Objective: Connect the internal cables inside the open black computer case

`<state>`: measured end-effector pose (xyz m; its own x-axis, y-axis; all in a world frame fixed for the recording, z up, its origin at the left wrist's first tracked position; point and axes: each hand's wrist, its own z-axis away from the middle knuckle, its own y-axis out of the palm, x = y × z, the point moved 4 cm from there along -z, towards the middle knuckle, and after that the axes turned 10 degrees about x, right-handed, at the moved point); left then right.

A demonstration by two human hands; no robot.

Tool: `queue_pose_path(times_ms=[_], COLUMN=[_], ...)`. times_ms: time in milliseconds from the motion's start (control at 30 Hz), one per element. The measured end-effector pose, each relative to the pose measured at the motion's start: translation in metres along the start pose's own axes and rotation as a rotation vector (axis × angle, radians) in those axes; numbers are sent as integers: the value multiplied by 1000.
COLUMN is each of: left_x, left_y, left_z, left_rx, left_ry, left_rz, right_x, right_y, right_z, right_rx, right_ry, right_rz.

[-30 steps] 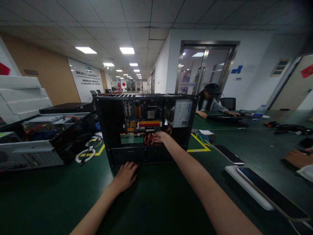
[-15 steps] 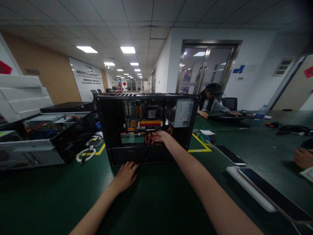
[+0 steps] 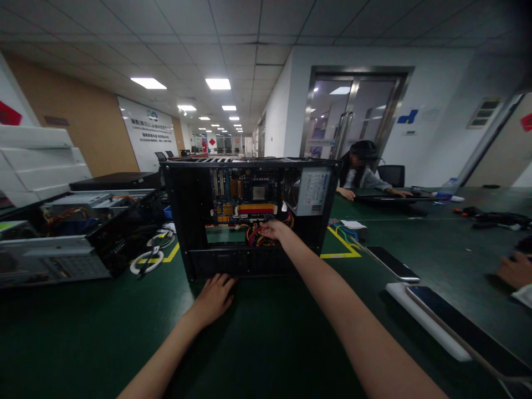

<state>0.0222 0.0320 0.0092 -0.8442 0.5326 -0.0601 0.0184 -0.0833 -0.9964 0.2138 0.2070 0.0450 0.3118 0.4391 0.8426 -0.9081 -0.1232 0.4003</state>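
Note:
A black computer case [image 3: 216, 262] stands upright on the green table, its open side facing me. Inside are the motherboard [image 3: 226, 191] and, at the upper right, a silver power supply [image 3: 312, 191]. Below the board hangs a bundle of coloured power cables [image 3: 254, 235]. My right hand [image 3: 272, 229] reaches into the case with its fingers closed on these cables; the fingertips are partly hidden among them. My left hand [image 3: 216, 297] lies flat on the table, fingers stretched out and touching or very close to the case's bottom edge.
To the left lies another opened computer case [image 3: 54, 257], with white coiled cables [image 3: 147, 262] beside it. Phones [image 3: 393, 263] and a white slab [image 3: 428, 321] lie on the right. A co-worker [image 3: 361, 172] sits behind; another person's hand [image 3: 515, 270] shows at the right edge.
The view has shifted very slightly. My right hand stays at the cables, which have stirred a little; my left hand has not visibly moved.

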Motion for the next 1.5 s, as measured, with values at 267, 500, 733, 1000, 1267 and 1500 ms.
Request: queue_pose_path(times_ms=[267,500,733,1000,1267,1500], left_x=[1,2,4,1,2,2], left_y=[1,3,5,0,2,2], left_z=[-1,-2,-1,-1,-1,-1], left_rx=[15,19,-2,29,1,2], left_ry=[1,-14,-12,-19,-7,-10], left_rz=[-10,8,9,10,-10,-9], right_x=[2,1,1,0,-1,-2], right_y=[-2,-6,-2,1,1,1], right_z=[-4,-8,0,4,3,3], right_rx=[-28,-40,-7,-11,-34,-35], right_ry=[-57,-51,-12,3,-38,-22], right_rz=[-26,-41,-26,-16,19,37])
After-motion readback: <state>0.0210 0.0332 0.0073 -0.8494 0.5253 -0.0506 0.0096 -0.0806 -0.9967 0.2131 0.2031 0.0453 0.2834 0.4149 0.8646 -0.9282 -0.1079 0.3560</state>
